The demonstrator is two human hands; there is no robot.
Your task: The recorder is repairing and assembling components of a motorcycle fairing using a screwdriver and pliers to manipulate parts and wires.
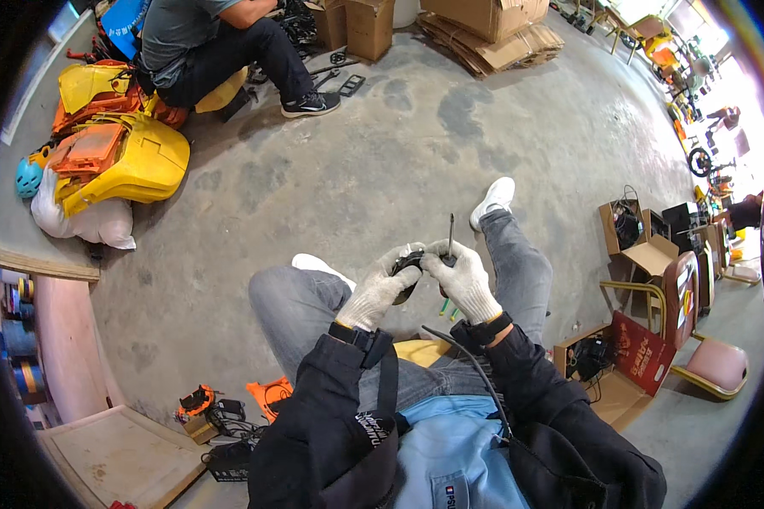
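Note:
Both of my hands wear white knit gloves and meet in front of my lap. My left hand [380,293] is closed on a small black rounded part [408,262]; its exact kind I cannot make out. Fingers of my right hand [465,283] are wrapped round a screwdriver [452,231], whose thin dark shaft points up and away from me. The screwdriver's handle is mostly hidden in the glove. The fingertips of the right hand come right up to the black part, and whether they also touch it is unclear.
A person [229,51] sits at the far left beside yellow and orange plastic shells [136,157]. Flattened cardboard [492,42] is stacked at the back. On my right are boxes of black parts [590,360] and a chair [713,365]. Cables and a black box [227,462] lie at lower left.

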